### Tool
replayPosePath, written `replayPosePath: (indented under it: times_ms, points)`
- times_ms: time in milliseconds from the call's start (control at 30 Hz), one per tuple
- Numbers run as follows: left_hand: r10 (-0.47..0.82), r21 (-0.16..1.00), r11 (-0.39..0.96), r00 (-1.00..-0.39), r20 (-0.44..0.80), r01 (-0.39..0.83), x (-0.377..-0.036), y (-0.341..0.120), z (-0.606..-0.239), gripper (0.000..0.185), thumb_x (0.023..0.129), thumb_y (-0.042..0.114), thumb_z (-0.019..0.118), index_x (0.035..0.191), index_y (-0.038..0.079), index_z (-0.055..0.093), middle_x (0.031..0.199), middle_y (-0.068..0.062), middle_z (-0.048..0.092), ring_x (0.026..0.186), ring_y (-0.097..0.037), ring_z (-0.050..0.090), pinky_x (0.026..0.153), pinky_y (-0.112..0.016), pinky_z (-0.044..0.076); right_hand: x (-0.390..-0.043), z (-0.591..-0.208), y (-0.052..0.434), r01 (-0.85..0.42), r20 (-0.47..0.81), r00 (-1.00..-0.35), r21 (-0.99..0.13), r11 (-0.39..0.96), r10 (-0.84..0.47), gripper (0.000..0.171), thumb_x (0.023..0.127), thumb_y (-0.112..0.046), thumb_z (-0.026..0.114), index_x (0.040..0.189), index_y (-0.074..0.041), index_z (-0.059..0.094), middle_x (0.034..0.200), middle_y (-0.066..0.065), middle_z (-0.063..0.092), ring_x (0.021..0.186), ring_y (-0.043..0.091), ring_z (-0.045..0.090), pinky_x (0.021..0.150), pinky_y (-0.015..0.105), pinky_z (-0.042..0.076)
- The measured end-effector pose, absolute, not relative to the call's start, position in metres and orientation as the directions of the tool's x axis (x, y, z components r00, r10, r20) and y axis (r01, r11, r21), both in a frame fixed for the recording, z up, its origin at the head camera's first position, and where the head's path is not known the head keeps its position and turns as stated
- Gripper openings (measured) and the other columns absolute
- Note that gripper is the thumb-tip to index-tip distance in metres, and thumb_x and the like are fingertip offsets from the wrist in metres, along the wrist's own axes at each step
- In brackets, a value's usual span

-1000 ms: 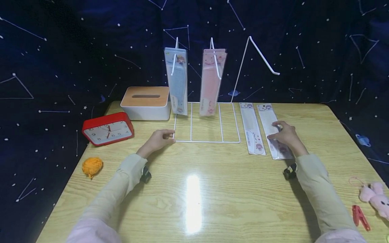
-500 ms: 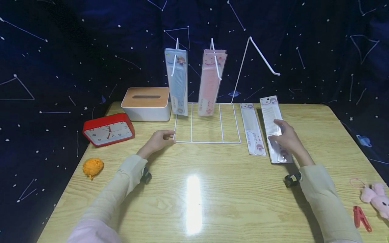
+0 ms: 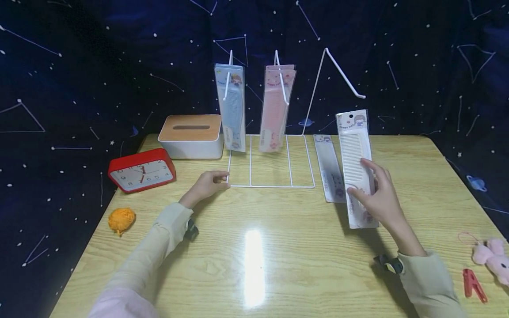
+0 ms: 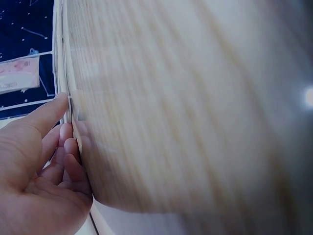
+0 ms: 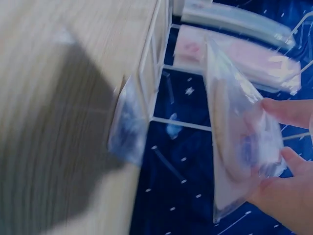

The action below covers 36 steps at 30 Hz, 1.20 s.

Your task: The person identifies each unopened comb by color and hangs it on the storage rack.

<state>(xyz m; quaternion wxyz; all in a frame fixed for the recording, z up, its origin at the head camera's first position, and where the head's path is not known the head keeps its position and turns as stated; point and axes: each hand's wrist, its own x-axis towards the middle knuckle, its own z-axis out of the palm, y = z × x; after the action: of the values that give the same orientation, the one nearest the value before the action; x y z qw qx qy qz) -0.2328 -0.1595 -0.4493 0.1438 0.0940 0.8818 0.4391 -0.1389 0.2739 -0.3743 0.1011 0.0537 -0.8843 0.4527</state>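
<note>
- Orange yarn ball near table's left edge; red clock and tissue box toward back left corner.
- Left hand rests on table, fingers curled, pinching front left corner of white wire rack.
- Blue comb pack and pink comb pack hang on rack hooks.
- One comb pack lies flat right of rack.
- Right hand grips white comb pack, lifted off table, tilted upright.
- Red clip, pink plush at right edge.

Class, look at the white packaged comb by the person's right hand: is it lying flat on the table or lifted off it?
Lifted. The right hand grips the white comb pack raised and tilted, its shadow falling on the table.
</note>
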Motion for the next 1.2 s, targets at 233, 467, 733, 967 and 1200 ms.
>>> replayPosePath:
  times_ms: [233,467,733,967,1200]
  points:
    - [0.298,0.793,0.606,-0.941,-0.159,0.058,-0.231,-0.161,-0.450,0.048,0.090,0.020,0.066,0.132,0.001,0.054,0.123,-0.017,0.060,0.114,-0.032,0.054,0.100,-0.045,0.043,-0.103,-0.363,0.255,-0.351,0.403,-0.915,-0.804,0.480,0.005,0.082,0.072,0.021,0.067,0.144,-0.003,0.035,0.119,-0.009,0.034,0.096,0.002,0.050,0.070,0.010,0.051]
    - [0.294,0.792,0.606,-0.946,-0.136,0.074,-0.230,-0.162,-0.451,0.047,0.089,0.018,0.067,0.131,0.000,0.055,0.123,-0.019,0.060,0.114,-0.033,0.055,0.100,-0.045,0.043,-0.098,-0.339,0.244,-0.415,0.483,-0.875,-0.769,0.487,0.017,0.087,0.069,0.026,0.066,0.144,-0.005,0.037,0.119,-0.013,0.034,0.103,0.001,0.049,0.076,0.008,0.047]
    - [0.291,0.797,0.600,-0.946,-0.146,0.062,-0.232,-0.159,-0.450,0.047,0.089,0.018,0.067,0.131,0.000,0.055,0.121,-0.017,0.061,0.110,-0.030,0.055,0.098,-0.043,0.044,-0.109,-0.334,0.243,-0.350,0.440,-0.896,-0.774,0.528,0.052,0.083,0.072,0.018,0.070,0.144,-0.007,0.038,0.113,-0.014,0.033,0.095,-0.004,0.049,0.071,0.007,0.048]
    - [0.291,0.795,0.604,-0.945,-0.148,0.062,-0.231,-0.159,-0.448,0.047,0.089,0.018,0.067,0.131,0.001,0.055,0.121,-0.017,0.061,0.110,-0.030,0.055,0.098,-0.043,0.044,-0.127,-0.334,0.241,-0.321,0.360,-0.933,-0.824,0.467,-0.006,0.082,0.077,0.014,0.068,0.147,-0.009,0.032,0.119,-0.011,0.035,0.096,-0.002,0.052,0.070,0.011,0.051]
    - [0.290,0.784,0.617,-0.946,-0.145,0.069,-0.231,-0.159,-0.449,0.047,0.089,0.017,0.067,0.131,0.001,0.055,0.121,-0.017,0.062,0.108,-0.030,0.055,0.097,-0.043,0.044,-0.176,-0.335,0.242,-0.296,0.281,-0.955,-0.892,0.342,-0.094,0.077,0.082,0.009,0.066,0.147,-0.012,0.030,0.121,-0.002,0.039,0.097,0.006,0.052,0.074,0.012,0.049]
